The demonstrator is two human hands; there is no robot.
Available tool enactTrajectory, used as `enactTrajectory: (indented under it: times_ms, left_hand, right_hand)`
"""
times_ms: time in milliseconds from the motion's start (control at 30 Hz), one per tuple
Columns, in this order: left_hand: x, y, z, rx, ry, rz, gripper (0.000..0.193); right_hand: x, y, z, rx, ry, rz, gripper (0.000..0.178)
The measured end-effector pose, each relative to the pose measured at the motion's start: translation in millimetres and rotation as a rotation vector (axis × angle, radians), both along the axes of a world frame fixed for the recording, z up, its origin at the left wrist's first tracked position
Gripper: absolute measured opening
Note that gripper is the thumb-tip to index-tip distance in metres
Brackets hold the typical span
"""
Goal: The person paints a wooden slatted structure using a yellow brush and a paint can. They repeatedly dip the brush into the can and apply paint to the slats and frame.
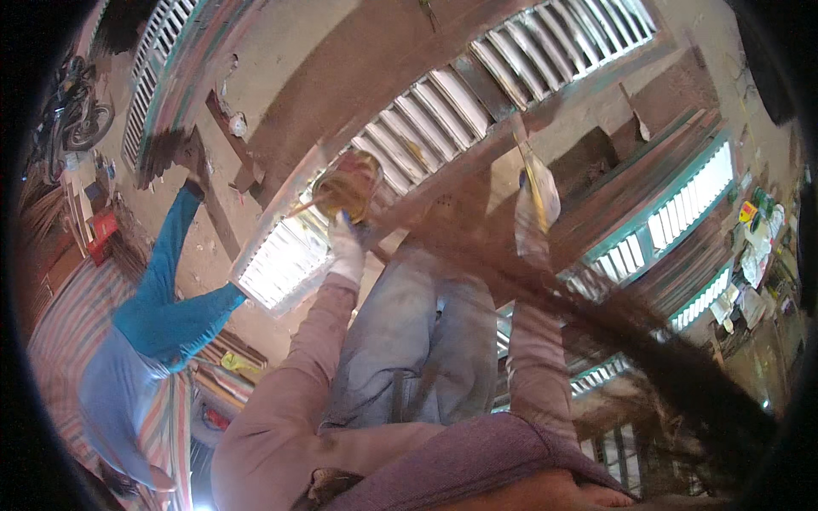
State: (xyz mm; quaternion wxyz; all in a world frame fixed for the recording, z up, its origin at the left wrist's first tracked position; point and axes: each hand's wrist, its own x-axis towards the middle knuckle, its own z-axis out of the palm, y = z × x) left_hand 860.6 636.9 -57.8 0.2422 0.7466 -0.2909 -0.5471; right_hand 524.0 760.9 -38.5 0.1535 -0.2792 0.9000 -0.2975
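My left hand [345, 251], in a whitish glove, is closed around a round open container [348, 180] with yellow-brown contents. A thin stick [305, 206] juts over the container's left rim. Farther right, my right hand [545, 192], also in a pale glove, grips a thin yellow stick-like tool [536, 200]; motion blur hides what its end is. Below the container lies a long wooden louvred panel [443, 183] with pale slats, running up to the right. A dark brown blurred band [596, 319] crosses in front of my right forearm, its kind unclear.
More louvred panels with green edges lie on the right [690, 196] and upper left [153, 85]. Another person in blue trousers [162, 289] stands close at left. A motorcycle [81, 119] is beyond, near a red box [102, 237]. Bags and bottles [758, 238] crowd the right edge.
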Motion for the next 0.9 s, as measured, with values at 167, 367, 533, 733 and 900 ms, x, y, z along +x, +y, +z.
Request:
enactTrajectory:
  times_ms: [167, 367, 533, 733, 900]
  left_hand:
    - [3, 25, -3, -0.171, -0.197, -0.37, 0.053]
    - [-8, 73, 35, 0.446, 0.029, 0.427, 0.063]
    - [-24, 88, -14, 0.652, -0.048, 0.652, 0.083]
    - [-82, 34, -50, 0.626, 0.437, 0.71, 0.079]
    - [-14, 66, -134, 0.393, 0.546, 0.175, 0.058]
  right_hand:
    - [-21, -47, -54, 0.119, 0.358, 0.248, 0.035]
    - [-22, -64, -72, 0.182, 0.524, 0.338, 0.029]
    - [3, -39, -71, 0.259, 0.49, 0.438, 0.031]
    - [-12, -3, -74, 0.103, 0.396, 0.304, 0.025]
    - [-32, -27, -81, 0.16, 0.509, 0.328, 0.029]
